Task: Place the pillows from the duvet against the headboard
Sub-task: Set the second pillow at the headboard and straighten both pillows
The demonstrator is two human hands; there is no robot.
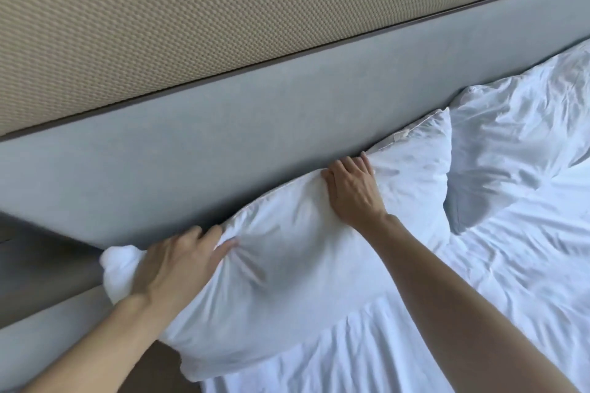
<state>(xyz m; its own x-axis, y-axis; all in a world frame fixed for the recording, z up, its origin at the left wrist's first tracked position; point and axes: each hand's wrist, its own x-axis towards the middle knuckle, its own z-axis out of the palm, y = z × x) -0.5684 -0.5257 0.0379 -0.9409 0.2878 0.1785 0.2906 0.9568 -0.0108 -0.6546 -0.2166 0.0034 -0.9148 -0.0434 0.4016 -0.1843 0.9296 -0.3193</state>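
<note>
My left hand (178, 262) and right hand (351, 191) both grip the pillow (287, 281) along its top edge, against the headboard (191, 143). If I let go too soon, it may slump forward off the headboard.

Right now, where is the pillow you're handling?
In the head view, the pillow leans against the grey headboard, lower centre, left hand and right hand holding its top edge; a second pillow lies just right of it.

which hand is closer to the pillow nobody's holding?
Right. The right hand grips the held pillow mid-top, just left of the free pillow; the left hand grips the held pillow's far left end.
</note>
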